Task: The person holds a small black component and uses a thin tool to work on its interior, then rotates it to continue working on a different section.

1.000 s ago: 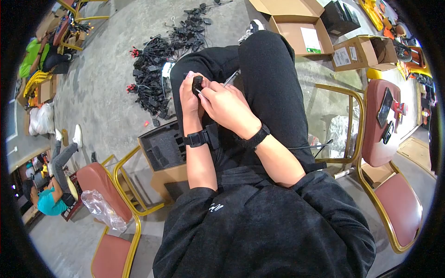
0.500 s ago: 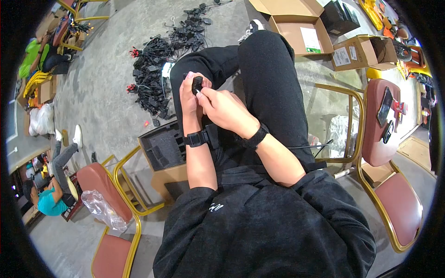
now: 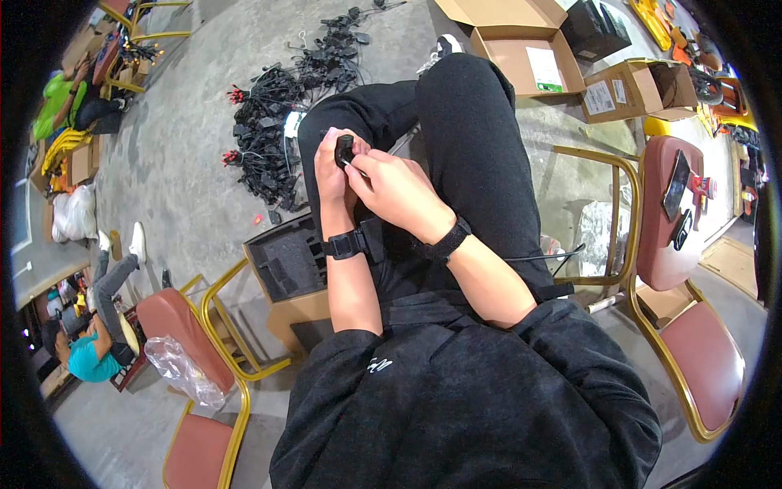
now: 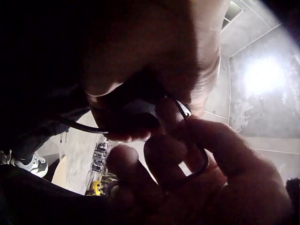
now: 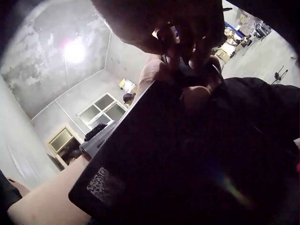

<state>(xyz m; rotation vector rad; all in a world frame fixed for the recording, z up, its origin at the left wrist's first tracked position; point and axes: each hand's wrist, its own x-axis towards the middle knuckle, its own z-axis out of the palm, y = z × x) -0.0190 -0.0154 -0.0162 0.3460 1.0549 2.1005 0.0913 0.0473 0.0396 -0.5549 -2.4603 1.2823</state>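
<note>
In the head view my left hand (image 3: 328, 169) grips a small black cylindrical part (image 3: 344, 150), held upright over the lap. My right hand (image 3: 399, 189) meets it from the right, its thumb and forefinger pinching a thin silvery tool (image 3: 347, 164) against the part's lower end. Most of this tool is hidden by the right hand, so its exact kind I cannot tell. A thin dark cable (image 4: 84, 128) runs beside the fingers in the left wrist view, where the hands are in deep shadow. A dark flat panel with a code label (image 5: 99, 185) fills much of the right wrist view.
A black foam-lined tray (image 3: 281, 261) stands left of the lap. Beyond the knee lies a heap of black cabled devices (image 3: 265, 134). Cardboard boxes (image 3: 529, 61) sit at the upper right. A chair with phones (image 3: 672, 216) stands to the right, another with plastic wrap (image 3: 183, 371) to the left.
The silvery tool's long end, sticking out beyond the right hand a second ago, has dropped mostly out of sight behind it. The left hand keeps its hold on the black part.
</note>
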